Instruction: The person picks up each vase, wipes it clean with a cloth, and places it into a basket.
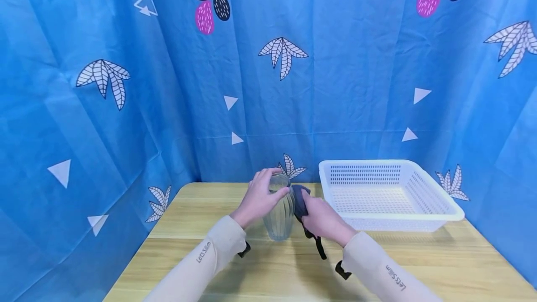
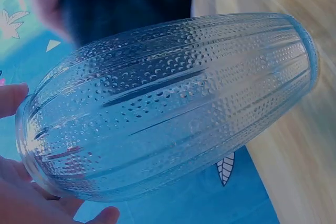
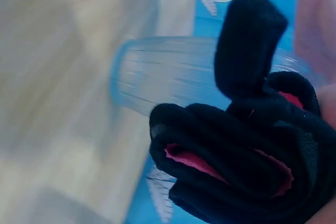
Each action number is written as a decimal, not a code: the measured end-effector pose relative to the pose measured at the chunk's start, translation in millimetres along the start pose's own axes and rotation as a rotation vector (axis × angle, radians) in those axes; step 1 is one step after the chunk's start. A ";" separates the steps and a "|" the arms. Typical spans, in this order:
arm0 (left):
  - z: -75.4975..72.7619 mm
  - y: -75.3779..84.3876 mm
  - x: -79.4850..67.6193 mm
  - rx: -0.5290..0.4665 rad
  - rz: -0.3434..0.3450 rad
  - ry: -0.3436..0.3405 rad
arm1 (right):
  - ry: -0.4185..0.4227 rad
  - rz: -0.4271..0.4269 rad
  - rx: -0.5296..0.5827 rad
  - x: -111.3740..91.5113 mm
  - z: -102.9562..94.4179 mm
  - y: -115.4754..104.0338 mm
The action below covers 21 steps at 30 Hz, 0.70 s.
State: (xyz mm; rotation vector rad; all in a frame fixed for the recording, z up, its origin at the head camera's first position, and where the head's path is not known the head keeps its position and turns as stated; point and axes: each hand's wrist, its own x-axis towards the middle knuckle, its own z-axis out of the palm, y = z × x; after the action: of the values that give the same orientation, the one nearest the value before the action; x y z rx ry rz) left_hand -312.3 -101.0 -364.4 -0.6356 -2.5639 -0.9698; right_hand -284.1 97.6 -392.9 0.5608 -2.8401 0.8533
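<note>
A clear ribbed glass vase point(image 1: 278, 220) with a dimpled surface stands roughly upright near the middle of the table. I cannot tell whether its base touches the wood. My left hand point(image 1: 261, 195) holds it by the rim, thumb on the near side, as the left wrist view of the vase point(image 2: 173, 108) also shows. Close against the vase's right side, my right hand point(image 1: 322, 218) grips a folded dark cloth point(image 1: 299, 202). Pink shows inside the folds of the cloth point(image 3: 226, 156) in the right wrist view, and a dark strip hangs below it.
A white plastic basket point(image 1: 388, 223) with slotted walls stands at the back right of the wooden table point(image 1: 268, 269). Behind and on both sides hangs a blue patterned curtain point(image 1: 344, 83).
</note>
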 end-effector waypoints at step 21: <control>5.6 -5.9 0.1 -0.095 0.040 -0.070 | -0.165 0.029 0.019 0.6 33.3 14.8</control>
State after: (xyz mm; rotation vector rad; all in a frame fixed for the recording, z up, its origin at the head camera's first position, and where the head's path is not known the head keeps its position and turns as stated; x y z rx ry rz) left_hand -316.2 -101.0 -371.6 -0.7561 -2.5675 -1.0789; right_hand -290.8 90.5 -428.0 0.6219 -2.9974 0.8787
